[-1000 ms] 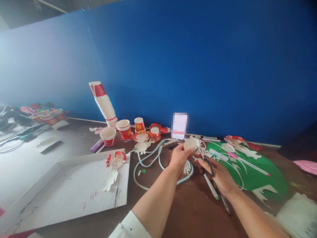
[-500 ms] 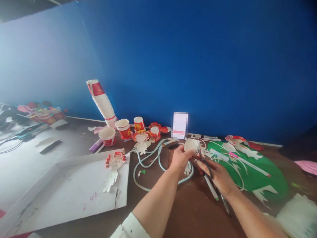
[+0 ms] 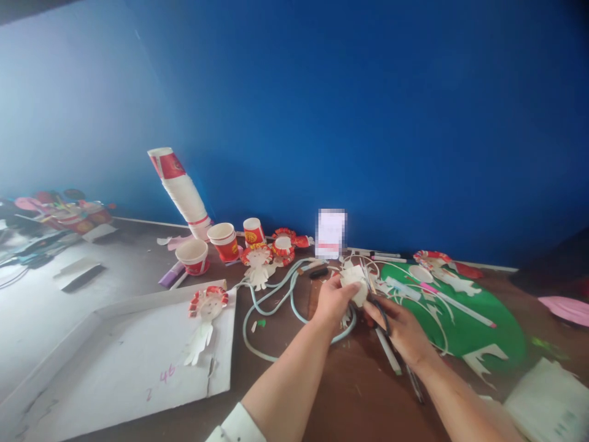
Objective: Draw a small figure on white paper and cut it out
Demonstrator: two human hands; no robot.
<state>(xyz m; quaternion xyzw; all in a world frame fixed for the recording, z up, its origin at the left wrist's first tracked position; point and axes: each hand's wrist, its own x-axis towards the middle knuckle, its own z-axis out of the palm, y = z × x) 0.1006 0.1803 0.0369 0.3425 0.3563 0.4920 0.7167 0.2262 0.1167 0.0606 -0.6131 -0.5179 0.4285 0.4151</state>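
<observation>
My left hand (image 3: 334, 299) pinches a white paper cutout (image 3: 354, 283) between thumb and fingers above the brown table. Around the dark handles of a pair of scissors (image 3: 380, 312) my right hand (image 3: 405, 331) is closed. The scissor blades point up and away from me, right beside the paper's right edge; whether they are touching it I cannot tell. Below my hands lie a white marker with a green end (image 3: 389, 352) and a loop of pale blue cord (image 3: 276, 357).
A white cardboard lid (image 3: 124, 368) with a red-fringed paper figure (image 3: 208, 304) is at left. Paper cups (image 3: 224, 240) and a leaning cup stack (image 3: 181, 193) stand by the blue wall (image 3: 345, 123). Green paper (image 3: 488, 319) with scraps and a pink marker (image 3: 460, 305) lies at right.
The paper in my left hand has turned and now shows its ragged-edged part at the upper left. My hands stay close together; the whole view has shifted slightly.
</observation>
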